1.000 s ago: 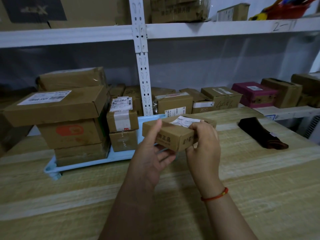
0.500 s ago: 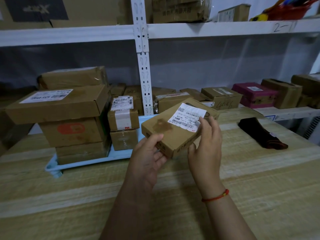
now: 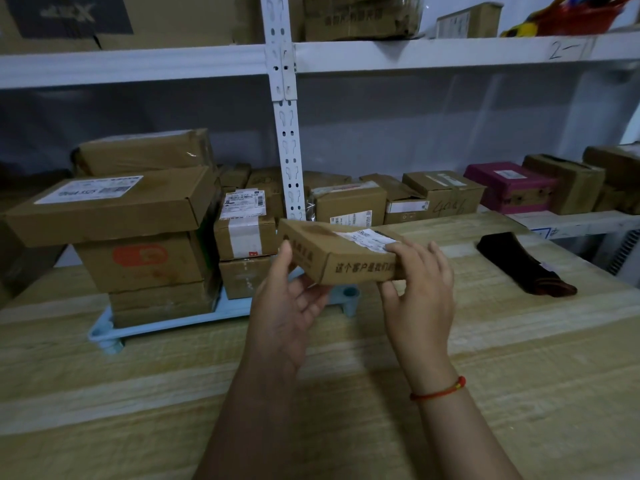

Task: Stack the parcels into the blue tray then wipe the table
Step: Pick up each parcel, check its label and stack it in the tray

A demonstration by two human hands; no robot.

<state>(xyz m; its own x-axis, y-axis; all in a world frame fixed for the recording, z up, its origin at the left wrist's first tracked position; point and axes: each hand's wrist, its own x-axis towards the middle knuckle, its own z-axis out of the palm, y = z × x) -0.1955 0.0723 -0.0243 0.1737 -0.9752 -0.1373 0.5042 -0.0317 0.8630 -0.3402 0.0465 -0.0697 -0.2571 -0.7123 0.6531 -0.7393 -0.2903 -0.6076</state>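
Now both hands' fingers pinch a flat brown parcel; white label up, printed side facing.

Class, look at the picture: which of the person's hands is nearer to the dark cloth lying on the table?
The right hand. It grips the small parcel's right end, on the side towards the dark cloth; the left hand holds the parcel's left end, farther away.

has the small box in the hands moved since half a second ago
Yes. The small box has tipped from label-up back to nearly flat, held by the left hand and right hand above the blue tray's right end.
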